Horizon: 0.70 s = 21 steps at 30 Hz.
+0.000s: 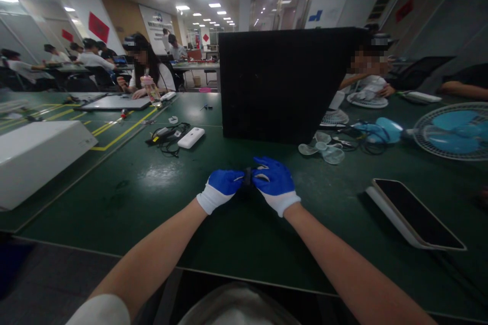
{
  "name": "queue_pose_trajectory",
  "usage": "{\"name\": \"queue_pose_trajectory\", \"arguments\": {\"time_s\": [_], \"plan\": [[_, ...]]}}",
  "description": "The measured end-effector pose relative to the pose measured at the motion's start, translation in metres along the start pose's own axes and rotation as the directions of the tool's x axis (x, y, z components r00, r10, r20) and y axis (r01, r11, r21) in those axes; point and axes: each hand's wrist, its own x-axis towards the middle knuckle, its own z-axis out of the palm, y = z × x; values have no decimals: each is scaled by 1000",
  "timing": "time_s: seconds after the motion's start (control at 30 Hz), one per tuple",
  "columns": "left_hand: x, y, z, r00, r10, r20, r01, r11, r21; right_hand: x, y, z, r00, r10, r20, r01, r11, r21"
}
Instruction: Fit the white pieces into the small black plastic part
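Note:
My left hand and my right hand wear blue and white gloves and meet over the dark green table. Both are closed around a small dark object pinched between them; I cannot make out what it is. The hands rest just in front of a large black panel that stands upright on the table.
A white box lies at the left, a white power bank and black cables behind it. A phone-like slab lies at the right, with clear fan blades and a blue fan. Other people sit at the tables beyond.

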Motion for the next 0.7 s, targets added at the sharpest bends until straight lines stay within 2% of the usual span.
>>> {"name": "queue_pose_trajectory", "arguments": {"time_s": [0.17, 0.37, 0.5, 0.57, 0.7], "plan": [[0, 6, -6, 996, -22, 92, 24, 1000, -18, 1, -5, -2, 989, 128, -76, -139, 977, -162], [1, 11, -4, 995, -51, 91, 56, 997, -51, 2, 1, -6, 987, 115, -113, -128, 985, -119], [4, 3, -2, 992, -111, 57, 113, 992, -50, 7, 17, -14, 983, 52, -177, -69, 994, -89], [7, -7, -1, 985, -170, 20, 171, 984, -56, 11, 29, -15, 989, 19, -147, -35, 994, -105], [13, -28, -3, 963, -270, -21, 267, 960, -84, 17, 46, -8, 998, 44, 51, -32, 978, -204]]}}
